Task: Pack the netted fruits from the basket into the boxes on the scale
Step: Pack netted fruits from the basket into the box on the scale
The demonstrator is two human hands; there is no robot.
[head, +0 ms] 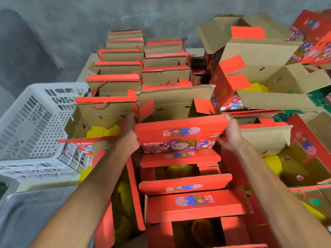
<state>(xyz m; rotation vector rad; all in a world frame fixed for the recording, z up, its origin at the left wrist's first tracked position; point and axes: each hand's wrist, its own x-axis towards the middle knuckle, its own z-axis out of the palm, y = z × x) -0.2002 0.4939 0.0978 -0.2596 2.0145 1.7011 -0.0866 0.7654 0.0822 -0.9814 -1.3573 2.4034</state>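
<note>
I hold a red printed cardboard box [180, 135] with its brown lid flap standing open, raised above the other boxes. My left hand [130, 135] grips its left side and my right hand [230, 135] grips its right side. Yellow netted fruits [103, 131] show in the open box to the left, and more yellow netted fruits [272, 161] lie in a box to the right. The white plastic basket [30, 126] stands at the left; its inside is not visible. No scale is visible.
Two rows of open red-and-brown boxes [118, 68] run back toward the grey wall. More red boxes [193, 204] lie below my arms. Open cartons [259, 56] are piled at the right. A clear plastic bin [26, 212] sits at lower left.
</note>
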